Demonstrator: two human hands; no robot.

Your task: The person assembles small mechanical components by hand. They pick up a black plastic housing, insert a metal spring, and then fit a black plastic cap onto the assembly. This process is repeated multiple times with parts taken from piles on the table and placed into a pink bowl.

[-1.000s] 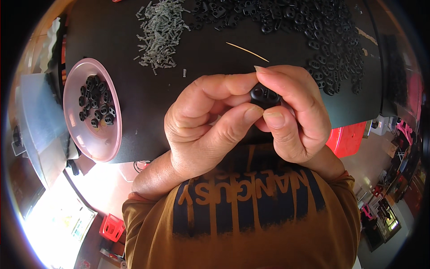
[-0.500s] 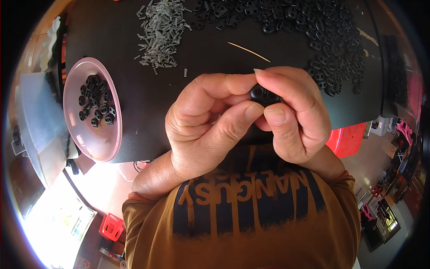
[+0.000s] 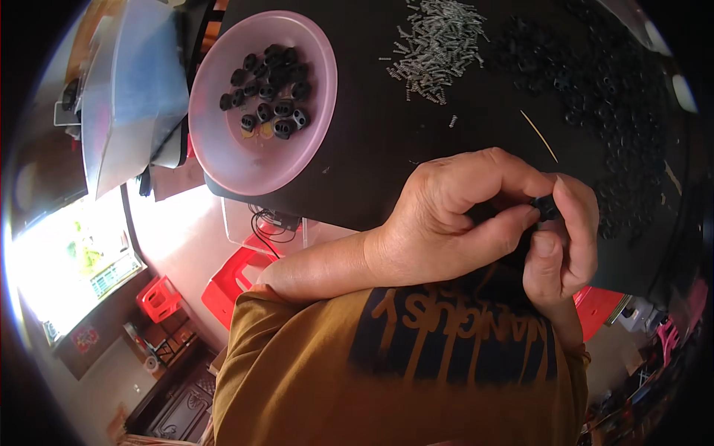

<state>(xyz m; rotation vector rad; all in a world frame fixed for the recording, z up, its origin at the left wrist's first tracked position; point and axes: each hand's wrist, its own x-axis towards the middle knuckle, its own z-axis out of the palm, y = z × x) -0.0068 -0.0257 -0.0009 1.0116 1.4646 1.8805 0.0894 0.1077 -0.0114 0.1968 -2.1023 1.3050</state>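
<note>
Well right of the pink bowl point(image 3: 245, 167), your left hand point(image 3: 461, 215) and right hand point(image 3: 576, 241) pinch one small black piece point(image 3: 547, 208) between fingertips, apparently pressing or adjusting it, so the next move likely calls for steady, even pressure.

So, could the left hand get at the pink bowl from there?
Probably yes: nothing seems to stand between the left hand and the bowl. It's busy pinching a black piece, though, which might limit it.
</note>
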